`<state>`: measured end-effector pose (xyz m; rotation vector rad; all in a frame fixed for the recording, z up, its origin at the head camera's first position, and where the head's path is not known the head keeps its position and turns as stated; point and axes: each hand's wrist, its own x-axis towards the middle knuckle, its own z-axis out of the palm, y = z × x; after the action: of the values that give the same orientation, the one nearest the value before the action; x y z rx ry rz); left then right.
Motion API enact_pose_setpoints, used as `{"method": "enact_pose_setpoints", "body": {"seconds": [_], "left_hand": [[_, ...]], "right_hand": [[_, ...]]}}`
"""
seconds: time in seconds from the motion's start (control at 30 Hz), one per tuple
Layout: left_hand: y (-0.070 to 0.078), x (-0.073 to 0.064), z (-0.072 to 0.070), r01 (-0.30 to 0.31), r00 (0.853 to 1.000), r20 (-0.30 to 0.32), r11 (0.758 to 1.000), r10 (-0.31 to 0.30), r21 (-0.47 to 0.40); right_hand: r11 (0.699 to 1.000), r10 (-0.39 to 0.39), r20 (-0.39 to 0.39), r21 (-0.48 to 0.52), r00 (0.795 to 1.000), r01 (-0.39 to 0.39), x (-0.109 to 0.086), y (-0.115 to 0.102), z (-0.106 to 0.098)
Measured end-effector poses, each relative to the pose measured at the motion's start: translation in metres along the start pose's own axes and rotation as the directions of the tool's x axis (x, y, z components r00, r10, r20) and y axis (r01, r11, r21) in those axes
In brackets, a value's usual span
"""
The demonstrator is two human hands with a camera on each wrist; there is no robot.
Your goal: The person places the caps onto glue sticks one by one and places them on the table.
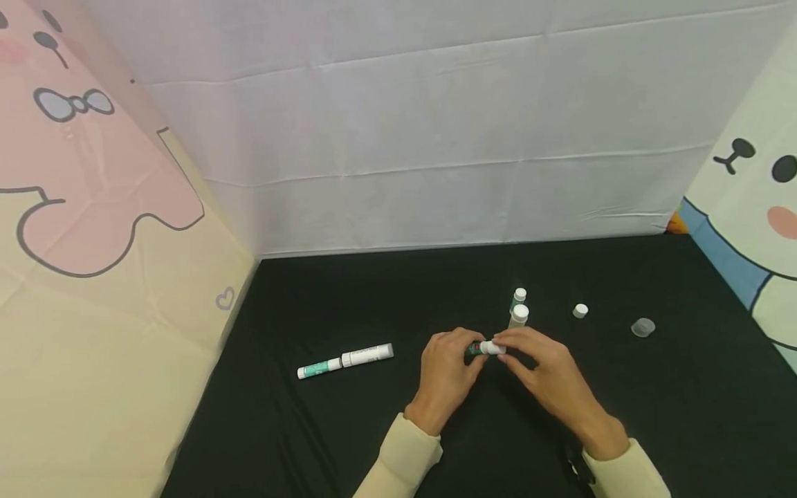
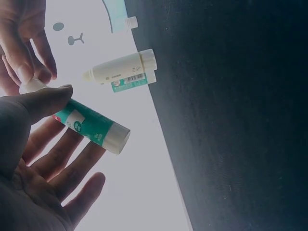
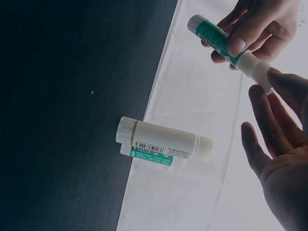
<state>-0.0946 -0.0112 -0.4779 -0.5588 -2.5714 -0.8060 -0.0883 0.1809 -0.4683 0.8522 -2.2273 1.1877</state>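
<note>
My left hand grips a green-labelled glue stick by its body, above the black table. With thumb and fingers, my right hand pinches the white cap at the other end of that stick. Just beyond the hands, a larger white glue stick stands upright with its pale tip showing. Close behind it stands a smaller green-labelled glue stick, partly hidden by the white one in the wrist views.
To the left, a green-and-white glue stick and a larger white glue stick lie end to end. A loose white cap and a clear cap are on the right. A white cloth wall borders the table's back.
</note>
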Motion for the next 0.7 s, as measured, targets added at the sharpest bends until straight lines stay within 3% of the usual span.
{"method": "enact_pose_setpoints", "body": {"seconds": [0.47, 0.7], "left_hand": [[0.0022, 0.0001, 0.0010, -0.049, 0.999, -0.025, 0.999, 0.049, 0.006], [0.0028, -0.0003, -0.0014, -0.048, 0.999, 0.014, 0.998, 0.049, -0.028]], "right_hand": [[1.000, 0.011, 0.014, -0.015, 1.000, -0.011, -0.0014, -0.0012, 0.0020], [0.998, 0.028, 0.005, -0.048, 1.000, -0.028, -0.0006, -0.0015, 0.0030]]}}
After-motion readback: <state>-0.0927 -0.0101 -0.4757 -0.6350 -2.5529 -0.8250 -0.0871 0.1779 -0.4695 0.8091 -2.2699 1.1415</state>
